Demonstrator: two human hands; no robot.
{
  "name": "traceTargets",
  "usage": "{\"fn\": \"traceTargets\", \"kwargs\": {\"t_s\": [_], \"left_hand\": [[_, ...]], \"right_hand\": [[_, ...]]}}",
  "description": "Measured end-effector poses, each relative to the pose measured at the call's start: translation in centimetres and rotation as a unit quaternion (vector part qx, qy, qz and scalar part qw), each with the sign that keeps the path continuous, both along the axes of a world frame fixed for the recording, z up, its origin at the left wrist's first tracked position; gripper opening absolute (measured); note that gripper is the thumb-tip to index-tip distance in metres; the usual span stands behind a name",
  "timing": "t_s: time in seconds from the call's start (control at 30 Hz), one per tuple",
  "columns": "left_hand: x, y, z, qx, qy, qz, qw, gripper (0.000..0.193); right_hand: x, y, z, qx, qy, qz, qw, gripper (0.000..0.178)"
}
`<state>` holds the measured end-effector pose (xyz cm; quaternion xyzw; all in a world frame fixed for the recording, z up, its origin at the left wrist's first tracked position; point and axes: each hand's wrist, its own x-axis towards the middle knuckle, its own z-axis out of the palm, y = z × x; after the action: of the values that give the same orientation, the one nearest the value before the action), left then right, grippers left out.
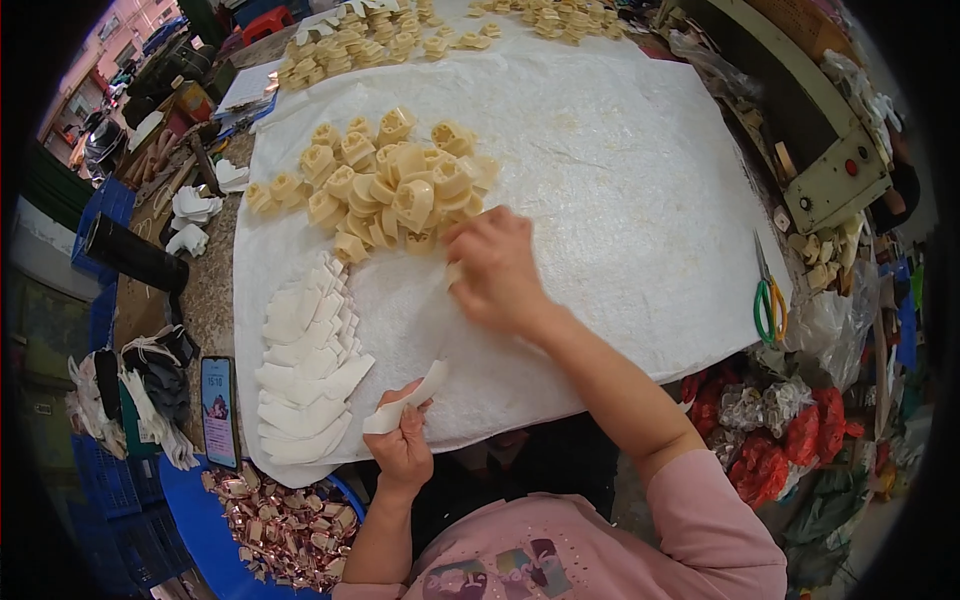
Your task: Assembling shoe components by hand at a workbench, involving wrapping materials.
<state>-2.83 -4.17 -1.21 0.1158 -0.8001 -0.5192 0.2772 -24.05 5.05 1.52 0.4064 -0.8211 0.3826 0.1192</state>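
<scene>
My left hand (pixel 402 440) pinches a curved white strip (pixel 410 398) near the table's front edge. My right hand (pixel 495 268) reaches into the near side of a heap of cream-coloured moulded pieces (pixel 390 190) and its fingers close around one small piece (pixel 453 273). To the left of my hands lies a row of overlapping white flat strips (pixel 305 370) on the white cloth (pixel 620 200) that covers the table.
More cream pieces (pixel 360 45) lie at the far edge. Green-handled scissors (pixel 768 300) rest at the cloth's right edge. A phone (pixel 219 410) sits left of the cloth. A blue bin of shiny metal bits (pixel 280 530) stands below left. Red and clear bags (pixel 770 430) crowd the right.
</scene>
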Motion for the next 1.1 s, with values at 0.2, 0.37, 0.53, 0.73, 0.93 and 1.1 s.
{"fn": "traceTargets", "kwargs": {"t_s": [0.2,0.37,0.53,0.73,0.93,1.1], "left_hand": [[0.2,0.0,-0.5,0.041,0.008,0.026,0.999,0.031],[0.2,-0.1,-0.3,0.002,0.028,0.034,0.999,0.03],[0.2,-0.1,-0.5,0.027,0.028,0.032,0.999,0.029],[0.3,0.0,-0.6,0.092,0.039,0.038,0.994,0.032],[-0.4,1.7,2.4,0.086,0.01,-0.158,0.984,0.029],[-3.1,2.3,2.6,-0.201,-0.058,-0.121,0.97,0.028]], "right_hand": [[2.9,0.1,-0.6,-0.105,-0.023,0.075,0.991,0.036],[3.4,2.9,-0.5,-0.066,-0.018,-0.029,0.997,0.039],[6.1,4.2,-1.0,-0.082,-0.138,0.058,0.985,0.038],[6.9,5.4,-1.8,-0.058,-0.051,-0.089,0.993,0.031],[6.5,5.3,-3.2,-0.113,-0.116,-0.029,0.986,0.033],[6.6,6.7,-2.1,-0.13,-0.104,-0.07,0.984,0.041]]}}
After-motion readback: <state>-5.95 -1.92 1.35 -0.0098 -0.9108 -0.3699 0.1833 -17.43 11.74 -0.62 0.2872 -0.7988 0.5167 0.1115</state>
